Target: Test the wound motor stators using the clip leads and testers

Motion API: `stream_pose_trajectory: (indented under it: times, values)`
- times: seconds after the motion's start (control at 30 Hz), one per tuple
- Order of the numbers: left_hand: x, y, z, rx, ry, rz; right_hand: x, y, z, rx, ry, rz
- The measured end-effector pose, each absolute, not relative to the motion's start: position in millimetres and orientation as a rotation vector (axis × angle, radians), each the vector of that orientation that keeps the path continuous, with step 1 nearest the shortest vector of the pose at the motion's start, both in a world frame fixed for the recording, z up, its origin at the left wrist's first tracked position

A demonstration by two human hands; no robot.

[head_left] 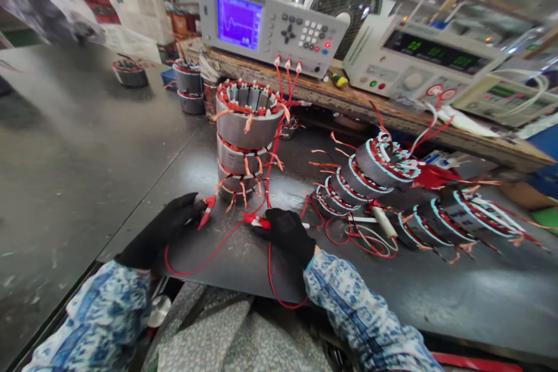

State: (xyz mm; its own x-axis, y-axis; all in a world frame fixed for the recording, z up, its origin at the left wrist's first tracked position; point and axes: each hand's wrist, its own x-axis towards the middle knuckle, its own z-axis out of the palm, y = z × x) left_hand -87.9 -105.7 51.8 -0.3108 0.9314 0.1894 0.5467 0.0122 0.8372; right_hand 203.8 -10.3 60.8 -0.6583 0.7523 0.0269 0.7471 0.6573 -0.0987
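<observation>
Both my hands wear black gloves. My left hand (181, 218) is closed on a red alligator clip (208, 211), beside the bottom of a stack of motor stators (249, 128). In my right hand (285, 231) is another red test clip (256, 220), its tip pointing left towards the lowest stator. Copper wire ends (244, 186) stick out from the stack all around. A red test lead (204, 264) loops over the table from the left clip, and a second red lead (272, 279) hangs in a loop below my right hand. Whether either clip bites a wire, I cannot tell.
Behind the stack, a tester with a blue screen (239, 20) stands on a wooden shelf (331, 93). More stators lean in rows (366, 168) on the right, near a white-handled probe (384, 221) and coiled leads. Smaller stators (131, 72) stand at the left back.
</observation>
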Motion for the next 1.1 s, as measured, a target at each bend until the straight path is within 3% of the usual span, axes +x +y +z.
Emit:
stream_pose_trajectory:
  times: [0.2,0.3,0.47,0.63,0.8,0.87,1.1]
  values:
    - [-35,-93,58,1.214,1.399,1.340,223,0,67,-1.349,-2.773,-0.163]
    - [-19,-77,57,1.189,1.427,1.357,213,1,63,-1.289,-2.832,-0.216]
    - [-44,-75,56,1.644,1.696,1.172,208,5,52,-1.149,-2.757,-0.209]
    - [-97,-90,38,1.738,2.076,1.126,214,16,61,-1.045,-2.324,0.201]
    - [-110,-85,15,2.106,2.064,1.124,186,32,84,-0.814,-1.956,1.188]
    - [-104,-81,9,2.179,2.048,1.159,179,35,87,-0.822,-1.793,1.414]
    - [-98,-80,5,2.262,2.073,1.265,211,10,73,-1.049,-1.833,1.179]
